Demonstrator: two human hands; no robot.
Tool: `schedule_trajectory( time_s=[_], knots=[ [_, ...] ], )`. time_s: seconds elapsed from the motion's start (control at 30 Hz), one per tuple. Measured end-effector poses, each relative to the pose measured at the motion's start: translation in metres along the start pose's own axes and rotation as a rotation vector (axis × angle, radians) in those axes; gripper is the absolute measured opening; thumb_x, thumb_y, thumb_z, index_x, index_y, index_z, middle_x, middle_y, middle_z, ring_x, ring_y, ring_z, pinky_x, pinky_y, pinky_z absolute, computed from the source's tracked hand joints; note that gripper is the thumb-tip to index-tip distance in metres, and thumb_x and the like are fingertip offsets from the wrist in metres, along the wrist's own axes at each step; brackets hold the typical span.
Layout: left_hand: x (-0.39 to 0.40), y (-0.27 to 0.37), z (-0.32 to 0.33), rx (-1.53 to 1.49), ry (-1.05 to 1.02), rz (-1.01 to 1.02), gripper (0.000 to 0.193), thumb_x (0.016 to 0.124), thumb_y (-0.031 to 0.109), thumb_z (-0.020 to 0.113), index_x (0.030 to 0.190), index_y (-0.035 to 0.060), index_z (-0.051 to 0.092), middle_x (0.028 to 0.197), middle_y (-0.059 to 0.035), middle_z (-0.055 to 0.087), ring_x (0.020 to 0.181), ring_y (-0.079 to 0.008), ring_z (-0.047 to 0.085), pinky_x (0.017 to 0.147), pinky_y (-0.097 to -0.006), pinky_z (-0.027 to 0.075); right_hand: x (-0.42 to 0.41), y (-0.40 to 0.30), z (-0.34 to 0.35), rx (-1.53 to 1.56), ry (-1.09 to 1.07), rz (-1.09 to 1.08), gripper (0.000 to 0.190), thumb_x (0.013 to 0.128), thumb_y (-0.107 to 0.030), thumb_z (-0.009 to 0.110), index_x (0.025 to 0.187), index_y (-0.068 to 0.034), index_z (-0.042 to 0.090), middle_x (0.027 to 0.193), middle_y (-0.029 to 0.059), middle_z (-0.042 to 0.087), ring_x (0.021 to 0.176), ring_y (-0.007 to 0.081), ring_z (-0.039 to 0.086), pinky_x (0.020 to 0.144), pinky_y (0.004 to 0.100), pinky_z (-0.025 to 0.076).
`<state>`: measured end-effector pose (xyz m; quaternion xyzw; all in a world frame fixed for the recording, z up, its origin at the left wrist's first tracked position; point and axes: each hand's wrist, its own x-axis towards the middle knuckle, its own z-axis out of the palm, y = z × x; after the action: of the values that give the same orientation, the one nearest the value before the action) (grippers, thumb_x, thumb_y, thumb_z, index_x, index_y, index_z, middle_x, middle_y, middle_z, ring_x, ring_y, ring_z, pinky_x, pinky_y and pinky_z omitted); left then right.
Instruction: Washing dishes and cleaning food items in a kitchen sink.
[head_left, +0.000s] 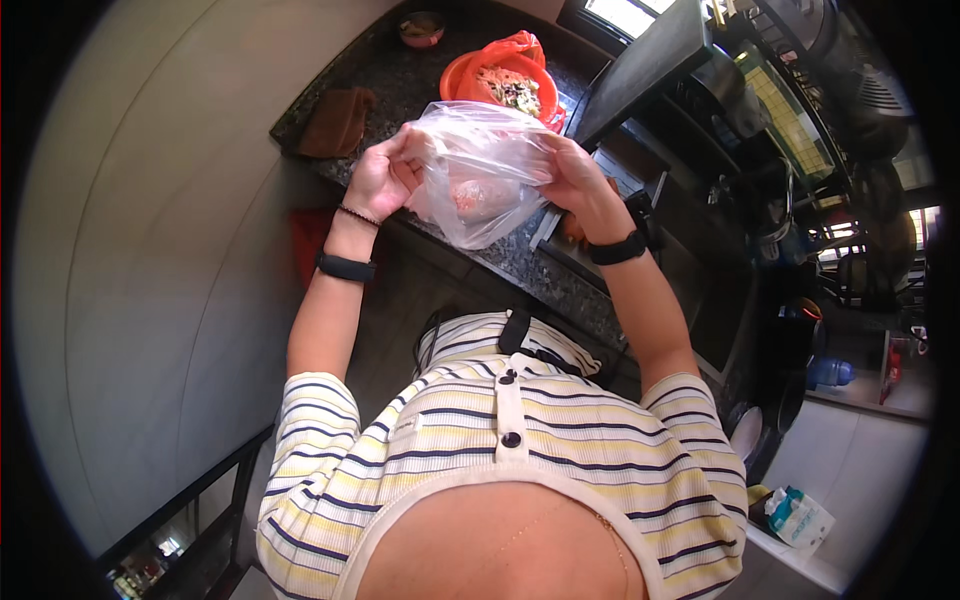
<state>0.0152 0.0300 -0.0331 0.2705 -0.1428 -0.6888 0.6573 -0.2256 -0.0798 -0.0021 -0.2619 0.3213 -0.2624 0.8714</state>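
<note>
A clear plastic bag is spread between my two hands over the counter's front edge. My left hand grips its left side, and my right hand grips its right side. Something pale orange-pink shows through the lower part of the plastic; I cannot tell what it is. Just behind the bag stands a red bowl with a red plastic bag around or in it. Shredded orange and pale green food lies inside.
A brown cloth lies on the dark stone counter at left. A small bowl stands at the back. To the right are a raised dark panel, a sink and racks with kitchenware. Below the counter at left is something red.
</note>
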Motion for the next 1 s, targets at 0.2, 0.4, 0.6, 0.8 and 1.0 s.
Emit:
schedule_trajectory(
  time_s=[0.2, 0.4, 0.6, 0.8, 1.0],
  knots=[
    [0.010, 0.004, -0.012, -0.274, -0.218, -0.171, 0.031, 0.087, 0.019, 0.042, 0.102, -0.0070, 0.051, 0.100, -0.0177, 0.058, 0.089, -0.0274, 0.058, 0.080, -0.0383, 0.048, -0.032, -0.033, 0.032, -0.113, 0.181, -0.051, 0.013, 0.080, -0.014, 0.056, 0.084, -0.002, 0.057, 0.070, 0.0053, 0.059, 0.057, 0.0135, 0.057, 0.052, 0.0249, 0.049],
    [-0.023, 0.028, 0.007, 0.013, -0.068, -0.258, 0.043, 0.083, 0.036, 0.054, 0.102, -0.0022, 0.054, 0.090, -0.0109, 0.060, 0.079, -0.0181, 0.059, 0.076, -0.0316, 0.047, -0.040, -0.066, -0.048, -0.364, 0.212, -0.261, 0.015, 0.085, -0.021, 0.053, 0.077, -0.008, 0.053, 0.050, -0.0085, 0.029, 0.038, 0.0021, 0.025, 0.034, 0.0187, 0.021],
    [-0.025, -0.012, 0.052, 0.935, 0.103, 0.150, 0.084, 0.069, 0.047, 0.069, 0.122, -0.0021, 0.026, 0.115, -0.0153, 0.040, 0.102, -0.0183, 0.046, 0.082, -0.0261, 0.041, -0.048, -0.065, -0.017, -0.409, 0.250, -0.280, 0.017, 0.086, -0.024, 0.053, 0.082, -0.007, 0.052, 0.052, -0.0086, 0.030, 0.040, 0.0012, 0.025, 0.036, 0.0174, 0.019],
    [0.005, -0.045, 0.061, 1.660, 0.076, 0.162, 0.057, 0.079, 0.034, 0.062, 0.116, -0.0046, 0.042, 0.105, -0.0117, 0.052, 0.091, -0.0140, 0.052, 0.076, -0.0251, 0.044, -0.038, -0.056, 0.026, -0.574, -0.010, -0.164, 0.027, 0.081, -0.024, 0.061, 0.097, -0.004, 0.053, 0.060, -0.0052, 0.040, 0.047, 0.0037, 0.036, 0.039, 0.0183, 0.029],
    [0.009, -0.020, 0.043, 0.252, 0.088, -0.059, 0.027, 0.084, 0.013, 0.053, 0.104, -0.0043, 0.054, 0.093, -0.0074, 0.061, 0.081, -0.0139, 0.058, 0.074, -0.0276, 0.047, -0.052, -0.064, -0.010, -1.051, 0.235, -0.662, 0.054, 0.067, -0.030, 0.074, 0.107, -0.004, 0.051, 0.087, 0.0047, 0.050, 0.073, 0.0113, 0.047, 0.063, 0.0214, 0.042]
  ],
)
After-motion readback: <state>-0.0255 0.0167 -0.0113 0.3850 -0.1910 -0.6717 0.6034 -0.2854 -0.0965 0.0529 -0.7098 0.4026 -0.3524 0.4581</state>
